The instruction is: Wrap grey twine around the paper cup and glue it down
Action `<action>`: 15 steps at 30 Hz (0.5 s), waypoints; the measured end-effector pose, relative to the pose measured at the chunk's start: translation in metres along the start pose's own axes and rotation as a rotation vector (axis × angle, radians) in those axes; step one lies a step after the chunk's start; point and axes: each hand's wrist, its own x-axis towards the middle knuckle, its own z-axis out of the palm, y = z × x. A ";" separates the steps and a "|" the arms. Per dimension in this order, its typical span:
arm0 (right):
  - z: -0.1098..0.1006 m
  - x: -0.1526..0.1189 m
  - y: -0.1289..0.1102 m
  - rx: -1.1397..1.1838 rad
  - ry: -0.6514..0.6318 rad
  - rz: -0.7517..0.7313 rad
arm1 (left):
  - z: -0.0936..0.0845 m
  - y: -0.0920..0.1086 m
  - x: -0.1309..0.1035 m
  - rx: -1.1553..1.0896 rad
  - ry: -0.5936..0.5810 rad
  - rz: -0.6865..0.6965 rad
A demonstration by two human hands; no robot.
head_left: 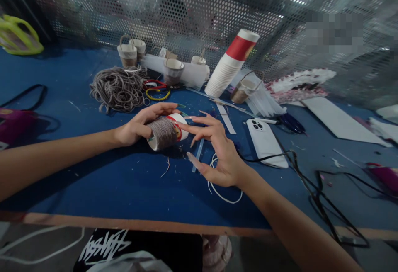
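Observation:
A paper cup (163, 134) lies tilted on its side, wound with grey-brown cord over much of its wall; a red and white printed band shows at its right end. Around its left part is my left hand (137, 126), thumb in front and fingers over the top, closed on it. My right hand (219, 149) hovers at the cup's right end with fingers spread and thumb apart. Its fingertips come close to the cup; whether they touch it I cannot tell. Below this hand a loop of thin white cord (228, 200) rests on the blue table (130, 189).
Behind the hands are a heap of grey cord (118, 87), pliers (158, 93), a tall leaning stack of paper cups (225, 71) and several small handled cups, one (174, 72) near the pliers. A white phone (265, 141) and black cables (298, 168) lie rightward. Perforated metal (199, 15) stands behind.

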 end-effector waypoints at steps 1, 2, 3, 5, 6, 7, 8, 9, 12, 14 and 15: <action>0.000 0.000 -0.001 0.009 0.009 -0.005 | 0.000 0.000 0.000 -0.008 0.001 -0.004; 0.000 0.000 -0.001 0.016 0.017 -0.002 | 0.000 0.000 0.000 -0.014 0.000 -0.005; 0.000 0.000 -0.002 0.022 0.024 0.008 | 0.000 0.000 0.000 -0.018 -0.003 -0.003; 0.000 0.000 -0.003 0.026 0.036 0.029 | 0.000 0.000 0.000 -0.021 -0.007 0.003; 0.001 0.000 -0.004 0.023 0.040 0.035 | -0.001 0.000 -0.001 -0.020 -0.009 0.004; 0.001 0.000 -0.004 0.018 0.042 0.035 | -0.001 -0.001 -0.001 -0.018 -0.008 0.004; 0.001 0.000 -0.004 0.013 0.045 0.026 | -0.001 -0.001 -0.001 -0.017 -0.006 0.003; 0.001 0.000 -0.005 0.008 0.049 0.015 | -0.001 -0.001 -0.001 -0.015 -0.006 0.004; 0.000 0.000 -0.006 0.009 0.061 -0.006 | -0.001 -0.001 -0.001 -0.006 -0.009 0.009; -0.001 0.000 -0.008 0.025 0.075 0.010 | -0.001 -0.001 -0.001 -0.004 -0.017 0.016; -0.001 0.000 -0.008 0.035 0.081 0.024 | -0.001 -0.001 -0.001 -0.008 -0.022 0.017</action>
